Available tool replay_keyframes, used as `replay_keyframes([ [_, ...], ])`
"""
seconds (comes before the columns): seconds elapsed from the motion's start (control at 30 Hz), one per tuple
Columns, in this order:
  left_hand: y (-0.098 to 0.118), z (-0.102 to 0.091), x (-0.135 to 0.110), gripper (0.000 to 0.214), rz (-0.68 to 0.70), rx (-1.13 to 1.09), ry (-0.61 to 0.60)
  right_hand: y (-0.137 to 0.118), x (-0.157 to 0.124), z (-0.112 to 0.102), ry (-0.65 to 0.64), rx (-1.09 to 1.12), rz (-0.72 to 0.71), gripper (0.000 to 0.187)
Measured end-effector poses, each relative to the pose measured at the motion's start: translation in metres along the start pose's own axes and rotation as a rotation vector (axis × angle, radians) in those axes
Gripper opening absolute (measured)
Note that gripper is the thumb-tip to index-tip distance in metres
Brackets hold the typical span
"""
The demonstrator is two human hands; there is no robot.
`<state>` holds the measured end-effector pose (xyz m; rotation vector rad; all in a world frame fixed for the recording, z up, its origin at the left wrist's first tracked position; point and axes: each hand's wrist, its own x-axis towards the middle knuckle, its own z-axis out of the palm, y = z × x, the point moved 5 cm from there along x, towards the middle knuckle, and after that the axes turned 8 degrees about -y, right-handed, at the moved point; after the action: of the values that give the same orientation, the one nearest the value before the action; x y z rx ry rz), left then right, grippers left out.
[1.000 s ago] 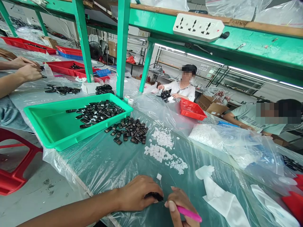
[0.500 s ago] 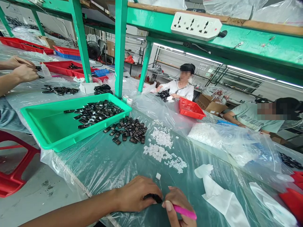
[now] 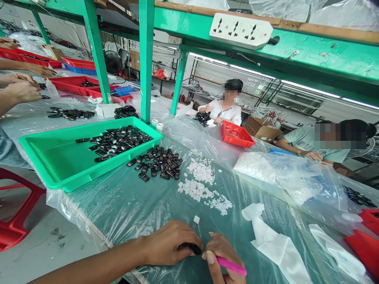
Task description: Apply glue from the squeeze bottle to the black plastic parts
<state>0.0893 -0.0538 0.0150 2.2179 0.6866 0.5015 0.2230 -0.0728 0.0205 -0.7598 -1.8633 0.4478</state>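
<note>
My left hand [image 3: 173, 242] is closed round a small glossy black plastic part [image 3: 191, 247], mostly hidden by the fingers. Close beside it, my right hand [image 3: 222, 254] grips a pink pen-like tool [image 3: 232, 266]; its tip lies hidden near the black part. Just beyond the hands, a white square piece [image 3: 196, 219] lies on the plastic-covered table. Farther out are piles of small white pieces [image 3: 195, 190] and a heap of black parts [image 3: 166, 162]. A green tray [image 3: 53, 157] holds more black parts, some showing white pieces.
White cloths [image 3: 280, 244] lie to the right, below a clear bag of white pieces [image 3: 257, 167]. A green post [image 3: 146, 59] and a shelf beam with a power strip [image 3: 239, 30] rise over the table. Co-workers sit across and at the left. A red stool [image 3: 22, 213] stands at left.
The view has shifted slightly. Both my hands keep nearly the same pose on the black part and pink tool. At the far left, another person's hand and forearm have come into view.
</note>
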Motion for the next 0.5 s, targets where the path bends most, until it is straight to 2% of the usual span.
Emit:
replay_keyframes([
  [0.5, 0.0016, -0.0012, 0.0003, 0.020, 0.020, 0.012, 0.005, -0.0035, 0.0029, -0.0003, -0.061, 0.031, -0.032, 0.020],
])
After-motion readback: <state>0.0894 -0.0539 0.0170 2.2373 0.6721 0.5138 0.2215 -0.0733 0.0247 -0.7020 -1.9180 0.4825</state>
